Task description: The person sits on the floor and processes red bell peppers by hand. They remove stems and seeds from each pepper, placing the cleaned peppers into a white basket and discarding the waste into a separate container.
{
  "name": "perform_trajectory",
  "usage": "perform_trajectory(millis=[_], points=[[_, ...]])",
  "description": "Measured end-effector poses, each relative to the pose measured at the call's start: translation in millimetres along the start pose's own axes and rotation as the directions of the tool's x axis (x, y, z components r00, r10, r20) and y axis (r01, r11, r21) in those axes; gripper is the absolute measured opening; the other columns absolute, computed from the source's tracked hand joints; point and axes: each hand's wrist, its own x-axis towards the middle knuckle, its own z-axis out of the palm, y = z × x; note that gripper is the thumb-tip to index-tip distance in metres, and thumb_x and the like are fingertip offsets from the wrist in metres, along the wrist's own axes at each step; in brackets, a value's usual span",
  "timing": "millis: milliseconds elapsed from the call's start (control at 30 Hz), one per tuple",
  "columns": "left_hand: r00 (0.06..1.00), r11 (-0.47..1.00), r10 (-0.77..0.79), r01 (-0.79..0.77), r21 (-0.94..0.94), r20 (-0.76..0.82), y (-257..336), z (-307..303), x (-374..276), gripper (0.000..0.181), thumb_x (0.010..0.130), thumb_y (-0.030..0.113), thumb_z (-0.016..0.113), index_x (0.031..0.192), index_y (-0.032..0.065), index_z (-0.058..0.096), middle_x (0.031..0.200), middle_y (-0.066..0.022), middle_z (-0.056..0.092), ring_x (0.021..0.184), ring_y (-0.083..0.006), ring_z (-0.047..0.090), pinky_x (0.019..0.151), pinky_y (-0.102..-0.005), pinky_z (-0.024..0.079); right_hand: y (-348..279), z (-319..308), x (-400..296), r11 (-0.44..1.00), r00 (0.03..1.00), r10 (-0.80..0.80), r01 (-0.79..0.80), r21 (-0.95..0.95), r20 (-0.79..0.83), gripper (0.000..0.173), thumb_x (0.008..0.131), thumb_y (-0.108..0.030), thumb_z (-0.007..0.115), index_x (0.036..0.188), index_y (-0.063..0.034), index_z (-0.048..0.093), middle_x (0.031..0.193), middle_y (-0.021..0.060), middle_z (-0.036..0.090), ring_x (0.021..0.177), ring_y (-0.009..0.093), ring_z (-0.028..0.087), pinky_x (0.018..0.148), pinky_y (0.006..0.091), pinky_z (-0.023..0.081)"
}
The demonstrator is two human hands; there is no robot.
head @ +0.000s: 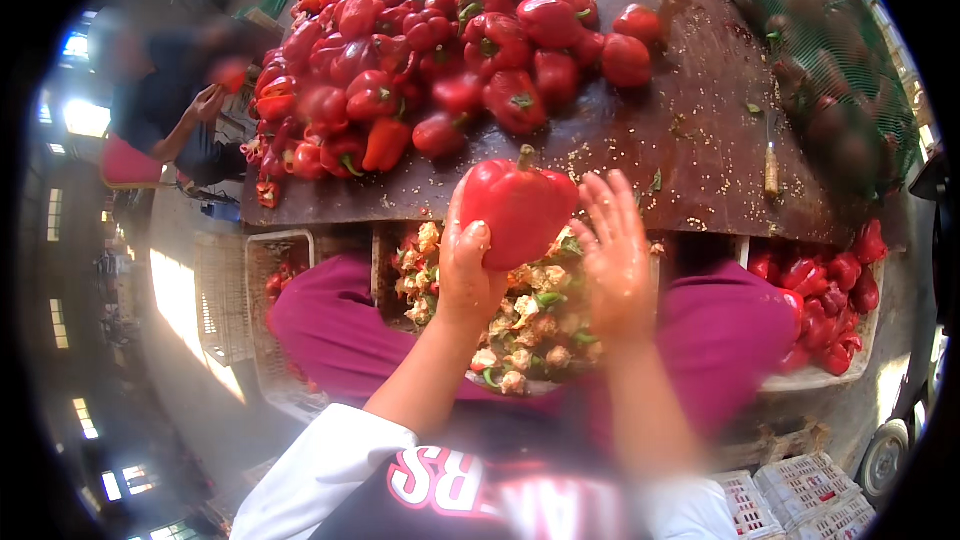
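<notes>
My left hand (472,270) grips a large red bell pepper (517,214) by its side, the green stem pointing up and away from me. Right of the pepper, my right hand (619,255) is raised with its fingers apart and holds nothing. Wet specks cling to both hands. Below them, between my knees, is a container of pepper cores (532,315) with pale seed clusters and green stems. A big heap of whole red bell peppers (420,52) covers the far left of the table before me.
Seeds litter the dark tabletop (697,142), where a wooden-handled knife (772,169) lies at right. Beyond it bulges a green mesh sack (832,67). Crates of red peppers flank me, one at right (821,315) and one at left (281,240). Another person (180,105) sits at far left.
</notes>
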Motion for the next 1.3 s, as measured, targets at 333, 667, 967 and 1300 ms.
perform_trajectory(millis=[333,667,967,1300], points=[[0.962,0.33,0.14,-0.267,0.905,0.233,11,23,0,0.067,0.065,0.017,0.077,0.124,0.0011,0.052,0.113,-0.0179,0.06,0.104,-0.0328,0.061,0.089,-0.0388,0.049,1,1,-8,0.999,0.999,-0.031,0.031,0.007,-0.031,0.054,0.085,-0.01,0.069,0.132,0.0019,0.045,0.125,0.0121,0.055,0.116,0.021,0.054,0.101,0.0332,0.042],[0.972,0.287,0.128,-0.227,0.931,0.197,10,14,-3,0.042,0.067,0.013,0.065,0.106,0.0007,0.059,0.081,-0.0161,0.067,0.075,-0.0337,0.068,0.07,-0.0385,0.053,-3,4,-16,0.782,0.965,-0.262,0.203,-0.589,-0.016,0.044,0.089,-0.021,0.067,0.123,0.0029,0.052,0.104,0.0155,0.065,0.099,0.024,0.063,0.089,0.034,0.048],[0.984,0.393,0.137,-0.157,0.906,0.112,-14,-11,-5,0.024,0.074,0.009,0.059,0.095,-0.0004,0.063,0.075,-0.0161,0.066,0.067,-0.029,0.067,0.064,-0.0362,0.051,26,5,-12,0.893,0.979,-0.133,0.052,-0.447,-0.153,0.028,0.098,-0.026,0.055,0.109,-0.0011,0.059,0.098,0.0093,0.064,0.092,0.019,0.061,0.084,0.0309,0.046],[0.988,0.807,-0.148,0.147,0.571,-0.045,-40,-41,-8,0.012,0.081,0.008,0.056,0.087,0.0002,0.063,0.082,-0.0038,0.065,0.079,-0.009,0.059,0.071,-0.0253,0.047,49,2,-8,0.97,0.926,0.24,-0.223,0.092,-0.291,0.024,0.1,-0.02,0.051,0.107,0.001,0.06,0.101,0.0034,0.063,0.091,0.01,0.057,0.083,0.0264,0.047]])
